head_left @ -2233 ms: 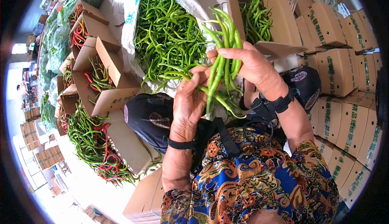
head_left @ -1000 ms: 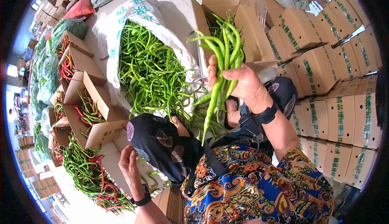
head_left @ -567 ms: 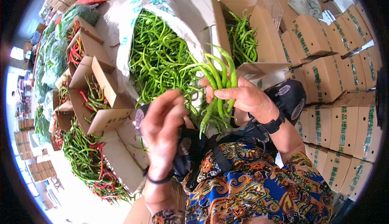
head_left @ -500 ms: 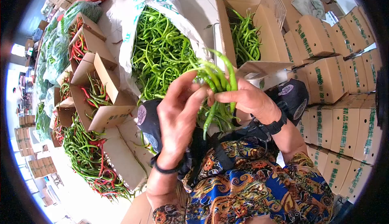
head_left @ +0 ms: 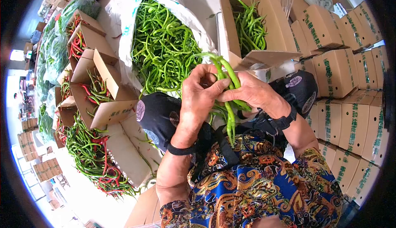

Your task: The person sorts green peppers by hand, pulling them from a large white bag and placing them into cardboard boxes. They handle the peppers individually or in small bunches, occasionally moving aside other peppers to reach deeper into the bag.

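Note:
Between my hands is a small bunch of long green chili peppers (head_left: 231, 76), some tips hanging down toward my lap. My right hand (head_left: 258, 91) is closed around the bunch, its thumb pressed over the peppers. My left hand (head_left: 201, 94) meets it from the other side, thumb and fingers pinching the peppers near the middle. More green chilies lie below my hands, partly hidden by them. Just ahead, a white sack (head_left: 126, 48) lies open, full of green chilies (head_left: 165, 42). To its right, a cardboard box (head_left: 276, 34) holds a smaller heap of green chilies (head_left: 249, 26).
Open cartons (head_left: 113, 112) with red and green chilies stand at left. Beside them is a loose pile of mixed chilies (head_left: 88, 151). Closed printed boxes (head_left: 334, 73) are stacked along the right. Plastic-wrapped greens (head_left: 57, 50) lie at the far left.
My left hand has moved right, closer to my right hand. The bunch looks smaller, and its peppers have shifted so their tips hang further right.

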A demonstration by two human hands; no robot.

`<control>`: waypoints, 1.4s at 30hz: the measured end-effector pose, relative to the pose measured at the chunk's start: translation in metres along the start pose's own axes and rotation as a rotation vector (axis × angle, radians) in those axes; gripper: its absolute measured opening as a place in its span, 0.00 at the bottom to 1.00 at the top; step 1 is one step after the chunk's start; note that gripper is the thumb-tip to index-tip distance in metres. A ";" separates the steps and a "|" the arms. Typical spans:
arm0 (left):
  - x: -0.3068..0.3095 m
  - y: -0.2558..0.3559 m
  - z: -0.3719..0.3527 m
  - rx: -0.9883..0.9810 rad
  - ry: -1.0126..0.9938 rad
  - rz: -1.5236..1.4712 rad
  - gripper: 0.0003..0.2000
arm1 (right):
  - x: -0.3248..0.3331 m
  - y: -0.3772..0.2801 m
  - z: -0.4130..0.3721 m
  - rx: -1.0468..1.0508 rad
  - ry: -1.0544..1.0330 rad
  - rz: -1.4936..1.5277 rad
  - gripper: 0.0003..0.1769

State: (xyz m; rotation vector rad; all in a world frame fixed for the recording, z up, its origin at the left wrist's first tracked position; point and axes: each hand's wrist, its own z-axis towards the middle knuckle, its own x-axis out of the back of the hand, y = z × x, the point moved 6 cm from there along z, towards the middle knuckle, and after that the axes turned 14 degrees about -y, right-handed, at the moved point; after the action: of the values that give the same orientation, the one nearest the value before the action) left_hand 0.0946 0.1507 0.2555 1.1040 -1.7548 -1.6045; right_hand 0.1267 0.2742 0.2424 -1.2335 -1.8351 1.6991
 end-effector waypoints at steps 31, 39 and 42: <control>0.253 -0.272 -0.251 0.650 0.305 0.909 0.10 | 0.214 -0.105 -0.054 0.077 0.506 -0.554 0.27; 0.212 -0.192 -0.169 0.487 0.242 0.668 0.14 | 0.100 -0.110 -0.023 -0.276 0.352 -0.555 0.30; 0.217 -0.175 -0.110 0.386 0.264 0.584 0.16 | 0.037 -0.077 0.017 -0.194 0.086 -0.267 0.16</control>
State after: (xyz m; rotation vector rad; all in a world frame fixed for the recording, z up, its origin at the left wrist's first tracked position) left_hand 0.1063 -0.0850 0.0711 0.8018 -2.0009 -0.7611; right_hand 0.0660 0.3004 0.2998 -1.0561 -2.0453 1.3328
